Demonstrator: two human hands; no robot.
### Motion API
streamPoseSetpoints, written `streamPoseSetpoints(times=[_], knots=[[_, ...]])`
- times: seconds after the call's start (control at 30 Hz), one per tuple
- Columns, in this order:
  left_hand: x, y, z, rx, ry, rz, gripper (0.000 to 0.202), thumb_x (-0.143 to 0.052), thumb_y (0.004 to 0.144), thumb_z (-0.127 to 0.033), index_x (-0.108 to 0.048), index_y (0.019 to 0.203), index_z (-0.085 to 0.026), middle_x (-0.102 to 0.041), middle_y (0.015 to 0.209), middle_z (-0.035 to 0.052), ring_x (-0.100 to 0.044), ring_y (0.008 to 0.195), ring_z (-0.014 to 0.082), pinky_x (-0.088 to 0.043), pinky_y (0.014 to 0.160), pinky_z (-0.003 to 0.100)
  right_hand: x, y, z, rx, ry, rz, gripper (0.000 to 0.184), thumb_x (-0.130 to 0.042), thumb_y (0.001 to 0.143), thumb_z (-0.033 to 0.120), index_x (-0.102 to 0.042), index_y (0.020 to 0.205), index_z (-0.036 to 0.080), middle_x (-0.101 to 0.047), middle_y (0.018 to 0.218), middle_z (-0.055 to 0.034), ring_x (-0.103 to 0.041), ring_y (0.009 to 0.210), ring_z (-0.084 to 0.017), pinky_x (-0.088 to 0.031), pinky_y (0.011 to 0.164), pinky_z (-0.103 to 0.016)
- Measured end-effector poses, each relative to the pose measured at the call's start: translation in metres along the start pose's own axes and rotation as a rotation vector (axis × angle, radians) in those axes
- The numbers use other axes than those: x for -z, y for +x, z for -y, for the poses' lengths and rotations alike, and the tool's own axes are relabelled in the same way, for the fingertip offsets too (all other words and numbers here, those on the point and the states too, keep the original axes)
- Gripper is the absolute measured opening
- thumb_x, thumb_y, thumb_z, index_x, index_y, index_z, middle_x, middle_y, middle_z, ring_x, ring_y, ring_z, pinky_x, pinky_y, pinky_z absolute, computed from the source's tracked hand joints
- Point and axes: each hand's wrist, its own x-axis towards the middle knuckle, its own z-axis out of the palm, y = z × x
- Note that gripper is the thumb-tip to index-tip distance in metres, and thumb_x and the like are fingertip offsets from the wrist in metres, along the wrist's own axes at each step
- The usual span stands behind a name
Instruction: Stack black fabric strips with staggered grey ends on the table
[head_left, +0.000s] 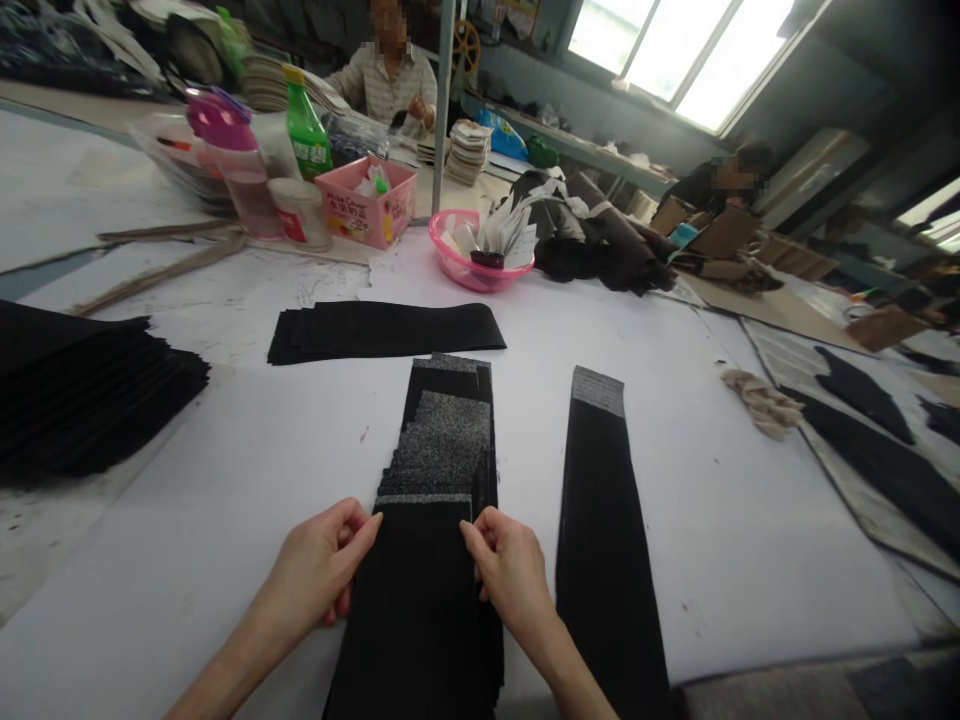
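My left hand pinches the left edge of a black fabric strip, near its grey speckled far end. On the opposite edge my right hand grips the same strip between thumb and fingers. Beneath and beyond it lies a stack of black strips, fanned so that their grey speckled ends show in steps. To the right a long black strip pile with a grey end lies lengthwise. Farther off, folded black strips lie crosswise.
A thick stack of black fabric is at the left. Behind stand a pink basket, a pink box, a green bottle and a pink-lidded jug. A crumpled beige cloth lies right. A person sits across the table.
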Motion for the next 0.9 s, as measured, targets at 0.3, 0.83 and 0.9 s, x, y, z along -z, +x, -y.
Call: streamPoseSetpoints(times=[0.3,0.83,0.9], knots=[[-0.0004,-0.0015,-0.0017,0.005,-0.008,-0.011,0.042,-0.044,0.08,-0.061,-0.043,0.066,-0.021,-0.045,0.03,-0.0073,-0.041,0.023,0.0109,-0.024,0.027,0.015,-0.0012,-0.0006,-0.0009,0.012,-0.025,-0.015,0.033,-0.047,0.093,0.041,-0.05,0.067,0.02,-0.056,0.047,0.0064,-0.052,0.036,-0.007,-0.033,0.041,-0.015],[0.0005,-0.0023,-0.0065,-0.003,-0.051,-0.012,0.037,-0.044,0.082,-0.055,-0.041,0.065,-0.022,-0.043,0.031,-0.0087,-0.042,0.023,0.0111,-0.024,0.025,0.015,-0.0022,0.0017,0.0012,0.005,-0.073,-0.028,0.034,-0.047,0.092,0.041,-0.048,0.064,0.021,-0.054,0.046,0.0061,-0.053,0.038,-0.01,-0.031,0.042,-0.018],[0.0001,-0.0027,-0.007,-0.007,-0.04,-0.018,0.037,-0.044,0.082,-0.054,-0.041,0.065,-0.022,-0.043,0.031,-0.0086,-0.042,0.023,0.011,-0.024,0.025,0.015,-0.0014,0.0015,0.0025,0.002,-0.066,-0.022,0.034,-0.047,0.092,0.04,-0.047,0.064,0.021,-0.054,0.046,0.0063,-0.052,0.037,-0.009,-0.032,0.042,-0.018]])
